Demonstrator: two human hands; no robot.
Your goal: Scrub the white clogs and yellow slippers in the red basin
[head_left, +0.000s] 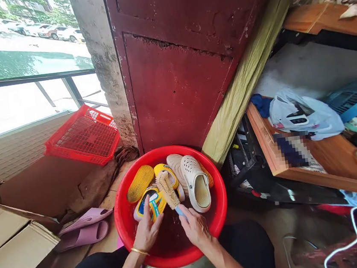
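Inside a red basin of dark water lie several shoes. My left hand is at the near side of a yellow shoe with a blue inside and a teal-and-white strap, its fingers and thumb spread across the shoe's opening and side. Gripped in my right hand is a scrub brush with pale bristles and a light blue handle, tilted up over the shoes. Another yellow shoe lies behind the brush, beside a yellow sole. Cream clogs rest at the basin's right.
Purple slippers lie on the floor left of the basin, near a cardboard box. A red plastic crate leans behind them. A dark red door stands behind the basin. Wooden shelving with bags is at right.
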